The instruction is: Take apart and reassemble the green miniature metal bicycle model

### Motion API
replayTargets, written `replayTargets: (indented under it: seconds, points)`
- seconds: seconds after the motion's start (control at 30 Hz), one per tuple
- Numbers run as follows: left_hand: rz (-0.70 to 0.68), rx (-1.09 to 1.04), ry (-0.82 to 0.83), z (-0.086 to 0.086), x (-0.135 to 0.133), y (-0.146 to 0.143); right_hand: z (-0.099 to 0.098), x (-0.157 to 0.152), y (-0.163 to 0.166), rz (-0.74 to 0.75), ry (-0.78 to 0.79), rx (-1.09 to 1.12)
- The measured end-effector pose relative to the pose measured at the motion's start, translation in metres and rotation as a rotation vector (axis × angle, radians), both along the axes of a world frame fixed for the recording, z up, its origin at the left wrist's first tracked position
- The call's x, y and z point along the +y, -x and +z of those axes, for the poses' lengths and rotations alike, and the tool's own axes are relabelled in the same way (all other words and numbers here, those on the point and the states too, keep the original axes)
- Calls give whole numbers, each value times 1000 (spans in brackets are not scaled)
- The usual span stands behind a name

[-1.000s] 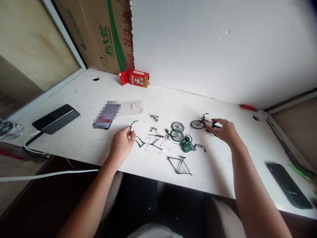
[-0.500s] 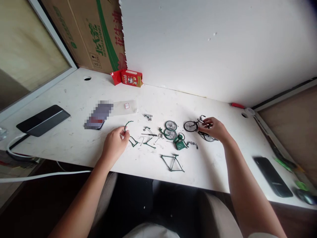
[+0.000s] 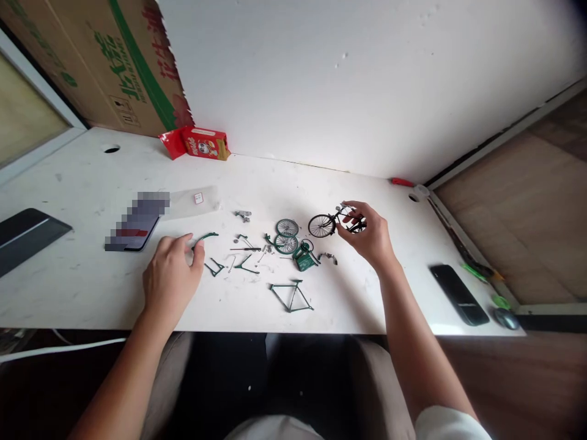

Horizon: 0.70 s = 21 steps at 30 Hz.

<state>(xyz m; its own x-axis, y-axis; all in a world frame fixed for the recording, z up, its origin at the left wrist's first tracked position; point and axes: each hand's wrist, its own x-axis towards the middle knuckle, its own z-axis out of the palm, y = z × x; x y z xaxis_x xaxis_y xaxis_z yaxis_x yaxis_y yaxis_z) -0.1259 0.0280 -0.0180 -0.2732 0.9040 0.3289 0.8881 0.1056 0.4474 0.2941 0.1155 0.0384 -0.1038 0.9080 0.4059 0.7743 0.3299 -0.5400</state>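
My left hand (image 3: 170, 275), at the left, pinches a thin curved green strip (image 3: 208, 235), shaped like a small bicycle mudguard, between thumb and finger. My right hand (image 3: 370, 237) is closed around the middle of a black model bicycle (image 3: 321, 226), hiding much of its frame and rear wheel. Between the hands lie loose model parts: two spoked wheels (image 3: 287, 228) overlapping, a green box-like piece (image 3: 306, 260), small grey handlebars (image 3: 328, 258) and several thin green and silver pieces. Nearest my body lies a green bicycle frame (image 3: 291, 297).
On the left are a phone (image 3: 142, 226), a clear plastic bag (image 3: 192, 205) and a dark flat stand (image 3: 30, 235). A red carton (image 3: 204, 145) stands by the back wall. At right lie a black oblong device (image 3: 460, 294) and a mouse (image 3: 505, 318).
The view has swung to the right, so the table's things sit further left. My left hand's fingers have spread somewhat around the curved strip. My right hand stays on the black model bicycle.
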Motion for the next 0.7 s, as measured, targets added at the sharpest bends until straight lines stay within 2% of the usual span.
replayTargets:
  seconds: [0.07,0.13,0.23,0.33,0.47,0.7]
  points:
    - [-102,-65,-98,14,-5,-18,11,-17,15,41,-24,28]
    - [-272,-227,-155,29,-10,-42,20,-35,30,80,-5,76]
    - [-494,-492,-145,50,-18,-81,28,-59,49,118,6,131]
    - [-585,-614,-130,62,-20,-112,29,-77,64,174,22,183]
    - [-661,-652,-139,65,-18,-132,24,-90,74,213,44,244]
    - [-670,-433,-412,56,-16,-136,24,-91,73,377,-8,344]
